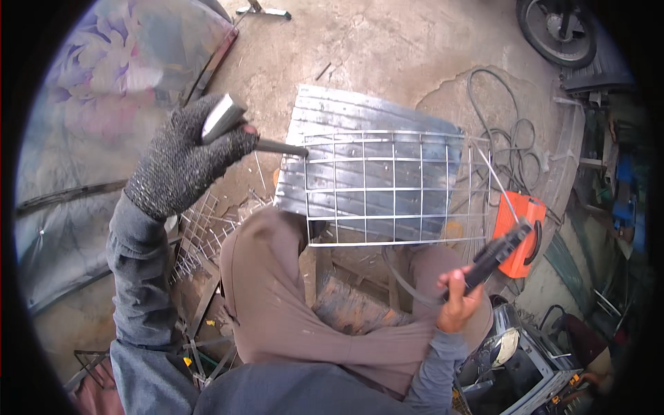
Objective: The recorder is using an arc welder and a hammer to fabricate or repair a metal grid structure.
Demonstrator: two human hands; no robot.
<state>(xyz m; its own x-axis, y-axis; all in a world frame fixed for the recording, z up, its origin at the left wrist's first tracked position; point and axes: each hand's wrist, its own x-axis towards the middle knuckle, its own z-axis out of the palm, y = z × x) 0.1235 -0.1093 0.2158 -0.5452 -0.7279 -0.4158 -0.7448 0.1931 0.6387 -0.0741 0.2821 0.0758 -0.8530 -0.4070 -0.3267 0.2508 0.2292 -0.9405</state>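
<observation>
Concrete yard floor (pixel 387 48). Wire grid (pixel 394 187) lies on corrugated steel sheet (pixel 373 117). Gloved left hand (pixel 183 162) fully grips raised chipping hammer (pixel 238 128); bare right hand (pixel 460 301) clasps electrode holder (pixel 498 252). Advice: strike joints lightly, rod kept clear.

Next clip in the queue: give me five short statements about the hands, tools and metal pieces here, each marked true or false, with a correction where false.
1. The left hand wears a dark knitted glove. True.
2. The left hand holds a paintbrush. False: it grips a hammer with a metal head and a dark handle.
3. The right hand is bare and holds an electrode holder with a thin rod in it. True.
4. The wire grid lies on the floor beside the wheel. False: it lies over a corrugated metal sheet in front of the person.
5. The box right of the grid is blue. False: it is orange.
</observation>
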